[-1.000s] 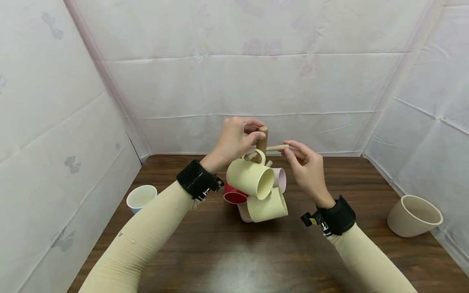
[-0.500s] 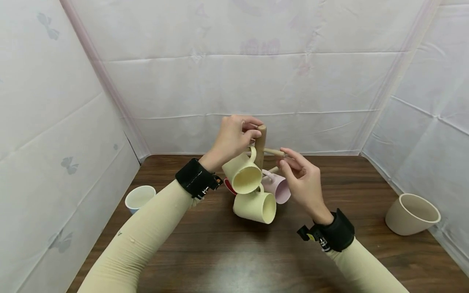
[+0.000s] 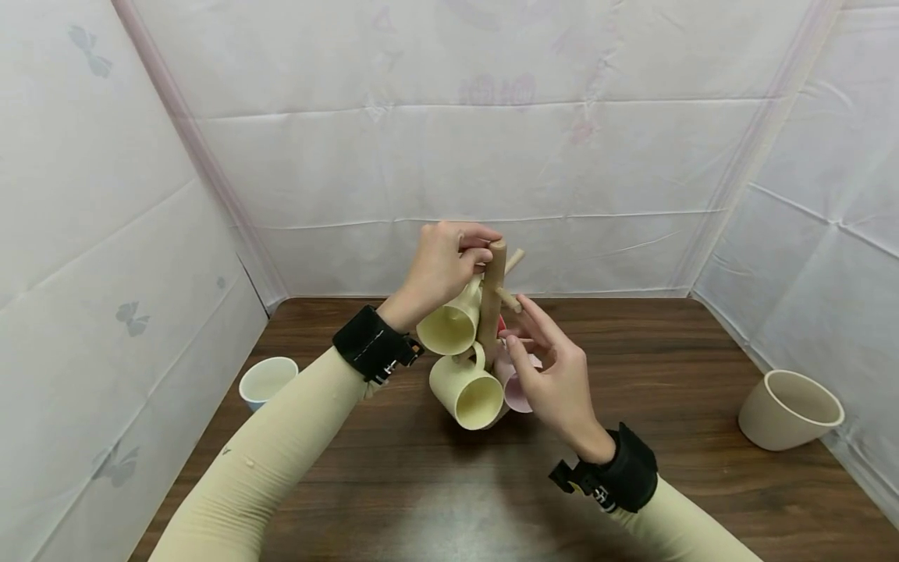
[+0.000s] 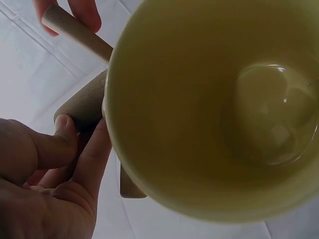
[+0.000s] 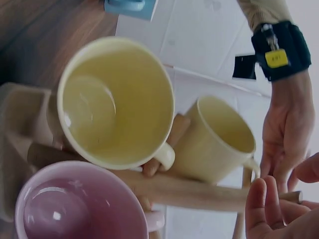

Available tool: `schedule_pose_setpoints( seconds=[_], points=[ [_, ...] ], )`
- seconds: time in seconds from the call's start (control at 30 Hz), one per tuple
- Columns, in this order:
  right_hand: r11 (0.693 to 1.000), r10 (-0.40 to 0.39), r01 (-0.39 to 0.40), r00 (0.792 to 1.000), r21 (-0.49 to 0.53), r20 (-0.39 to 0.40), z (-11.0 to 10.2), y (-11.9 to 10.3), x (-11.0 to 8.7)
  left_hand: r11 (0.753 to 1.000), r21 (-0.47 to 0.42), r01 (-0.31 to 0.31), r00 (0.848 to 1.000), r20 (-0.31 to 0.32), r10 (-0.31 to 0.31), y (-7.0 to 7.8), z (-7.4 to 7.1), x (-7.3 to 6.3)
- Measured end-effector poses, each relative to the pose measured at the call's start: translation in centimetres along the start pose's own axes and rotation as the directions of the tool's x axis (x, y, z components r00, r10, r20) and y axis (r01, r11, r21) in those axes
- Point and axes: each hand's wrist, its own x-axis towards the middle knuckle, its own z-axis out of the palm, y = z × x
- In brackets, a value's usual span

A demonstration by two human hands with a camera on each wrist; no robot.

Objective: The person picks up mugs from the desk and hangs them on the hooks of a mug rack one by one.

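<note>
Left hand (image 3: 444, 267), arched: pinching the wooden post (image 3: 492, 293) near its top. Right hand (image 3: 557, 376), slanting upward: keeping fingers loosely parted beside a peg (image 3: 509, 300), contact unclear.

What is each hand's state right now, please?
Left hand: pinching the brown cylindrical wooden post near its top.
Right hand: open, beside a slim brown wooden peg.

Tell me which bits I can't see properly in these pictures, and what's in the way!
Red thing: head view, mostly behind the wooden post.
Blue cup: head view, lower part partly behind the left sleeve.
Upper yellow mug: left wrist view, cut off by the top and right edges.
Pink mug: right wrist view, cut off by the bottom edge.
</note>
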Motion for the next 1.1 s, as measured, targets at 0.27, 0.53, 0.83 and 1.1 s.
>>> schedule_pose_setpoints(
  seconds=[0.27,0.53,0.83,1.1],
  points=[
    [1.000,0.014,-0.015,0.999,0.013,0.034,1.2,-0.6,-0.7,0.999,-0.027,-0.021,0.999,0.026,0.022,-0.2,-0.1,-0.2],
    [0.999,0.002,0.000,0.999,-0.034,0.044,1.9,-1.0,-0.9,0.999,-0.009,-0.040,0.999,0.030,0.040,-0.3,0.0,-0.3],
    [0.999,-0.009,0.010,0.999,-0.034,0.037,1.7,-1.0,-0.9,0.999,0.012,-0.048,0.998,0.028,0.048,-0.4,0.1,-0.4],
    [1.000,-0.001,0.003,0.998,-0.031,0.060,1.5,-0.8,-1.1,0.996,0.019,-0.089,0.996,0.029,0.088,-0.7,0.1,-0.8]
  ],
)
